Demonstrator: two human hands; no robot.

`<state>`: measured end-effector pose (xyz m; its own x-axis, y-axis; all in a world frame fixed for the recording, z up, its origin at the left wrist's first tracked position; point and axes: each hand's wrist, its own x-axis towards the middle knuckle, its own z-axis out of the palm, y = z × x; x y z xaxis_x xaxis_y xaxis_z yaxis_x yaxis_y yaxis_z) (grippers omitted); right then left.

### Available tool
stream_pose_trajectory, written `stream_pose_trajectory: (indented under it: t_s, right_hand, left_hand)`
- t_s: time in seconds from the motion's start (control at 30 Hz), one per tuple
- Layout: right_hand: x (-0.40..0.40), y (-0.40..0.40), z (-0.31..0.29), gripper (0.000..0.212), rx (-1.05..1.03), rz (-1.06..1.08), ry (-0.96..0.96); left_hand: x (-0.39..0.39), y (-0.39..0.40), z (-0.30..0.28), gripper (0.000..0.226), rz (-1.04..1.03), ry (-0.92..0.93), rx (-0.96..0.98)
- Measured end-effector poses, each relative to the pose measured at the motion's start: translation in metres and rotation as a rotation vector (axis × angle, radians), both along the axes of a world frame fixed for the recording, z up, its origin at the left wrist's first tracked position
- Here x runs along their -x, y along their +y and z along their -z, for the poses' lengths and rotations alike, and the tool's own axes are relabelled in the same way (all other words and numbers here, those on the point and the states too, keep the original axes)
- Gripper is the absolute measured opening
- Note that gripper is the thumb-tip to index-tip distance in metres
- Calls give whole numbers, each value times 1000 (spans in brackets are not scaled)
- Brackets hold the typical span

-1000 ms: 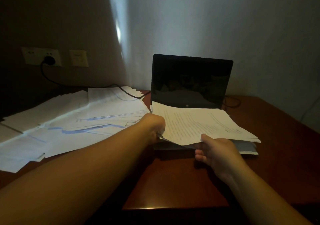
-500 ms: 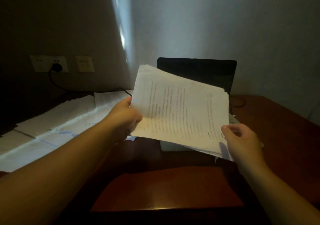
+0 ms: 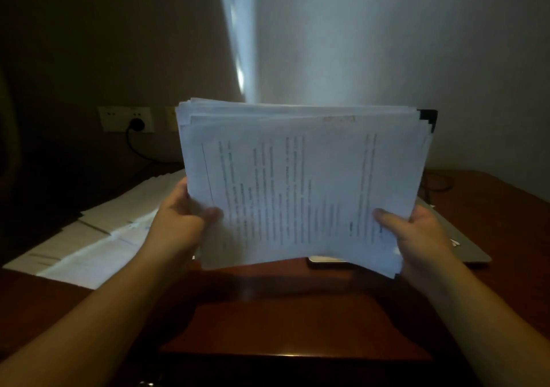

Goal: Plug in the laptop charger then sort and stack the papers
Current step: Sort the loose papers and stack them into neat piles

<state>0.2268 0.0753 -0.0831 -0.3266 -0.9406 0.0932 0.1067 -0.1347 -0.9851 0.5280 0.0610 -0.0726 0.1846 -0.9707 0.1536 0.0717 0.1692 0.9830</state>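
Head view, looking forward and down in a dim room. Both bare forearms reach in from the bottom corners. The two hands hold a thick stack of white printed paper sheets (image 3: 300, 184) upright in the air above a dark reddish-brown wooden bench (image 3: 297, 321). The stack's printed face is turned toward the camera, and the lines of text run vertically, so the pages are held sideways. The upper edges of the sheets are uneven and fan out slightly.

The left hand (image 3: 181, 220) grips the stack's lower left edge, thumb laid over the front of the top page and fingers hidden behind. The right hand (image 3: 416, 232) grips the lower right edge the same way, thumb on the front page and fingers behind the sheets.

Behind the stack stands a laptop with a black screen frame and a silver-grey base (image 3: 458, 247). Only the screen's top right corner shows above the papers, and part of the base shows on the bench to the right of the right hand.

To the left, a spread of loose white paper sheets (image 3: 98, 232) lies flat across the bench, overlapping one another.

On the wall at left is a white wall socket plate (image 3: 126, 118) with a black charger plug (image 3: 137, 124) seated in it. The black charger cable (image 3: 140, 151) runs down from the plug and toward the bench, then passes out of sight behind the held stack.
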Motion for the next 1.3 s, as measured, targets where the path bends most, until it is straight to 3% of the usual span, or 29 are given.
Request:
stream_pose_trajectory:
  t_s: [0.17, 0.37, 0.6, 0.77, 1.0, 1.1, 1.17, 1.27, 1.3]
  right_hand:
    - [-13, 10, 5, 27, 93, 15, 4]
    - [-13, 27, 24, 27, 41, -92, 134]
    - [-20, 24, 19, 26, 36, -51, 123]
    - [-18, 28, 28, 28, -15, -87, 139]
    - [-25, 27, 29, 21, -84, -101, 156]
    - [-26, 25, 26, 17, -126, -77, 56]
    - [-27, 25, 23, 17, -136, -87, -21]
    - [-35, 23, 19, 19, -146, -110, -179]
    - [-41, 23, 18, 19, -129, -107, -235]
  left_hand:
    - [-1, 21, 11, 54, -88, -121, 113]
    - [-6, 34, 38, 25, -106, -100, 3]
    - [6, 31, 25, 33, -124, -137, 163]
    - [-3, 32, 48, 35, -123, -237, 72]
    - [-4, 27, 52, 28, -107, -230, -19]
    - [-5, 24, 42, 30, -122, -230, -42]
    - [-5, 25, 37, 29, -144, -85, -102]
    - [-5, 28, 35, 61, -56, 537, -166]
    - [-1, 29, 36, 69, -12, 665, -176]
